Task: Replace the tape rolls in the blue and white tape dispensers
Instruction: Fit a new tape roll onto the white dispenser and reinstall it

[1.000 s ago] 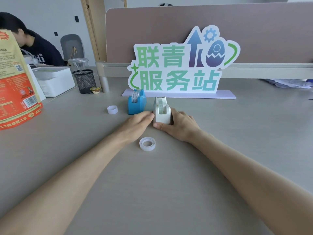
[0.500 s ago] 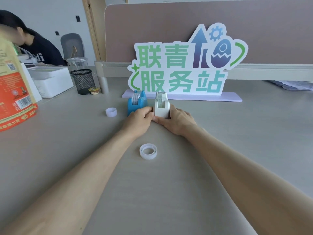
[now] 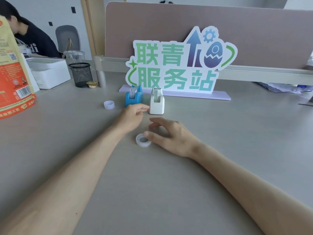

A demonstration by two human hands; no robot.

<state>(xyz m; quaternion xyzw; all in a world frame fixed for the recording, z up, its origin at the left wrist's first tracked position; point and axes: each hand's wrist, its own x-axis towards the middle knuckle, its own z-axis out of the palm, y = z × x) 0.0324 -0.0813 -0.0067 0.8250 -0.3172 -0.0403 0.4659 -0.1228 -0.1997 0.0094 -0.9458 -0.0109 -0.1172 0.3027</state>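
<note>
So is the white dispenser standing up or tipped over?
Upright. The white dispenser stands on its base on the desk, tape roll visible on top.

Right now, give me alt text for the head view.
Right hand touches a flat white tape roll on the grey desk; left hand rests beside the white dispenser, right of the blue dispenser.

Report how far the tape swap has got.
Done: nothing that shows; the blue dispenser and white dispenser both hold rolls. In hand: the right hand touches the near roll, no grip yet; the left hand is at the white dispenser. Left: both swaps; the far roll lies untouched.
</note>
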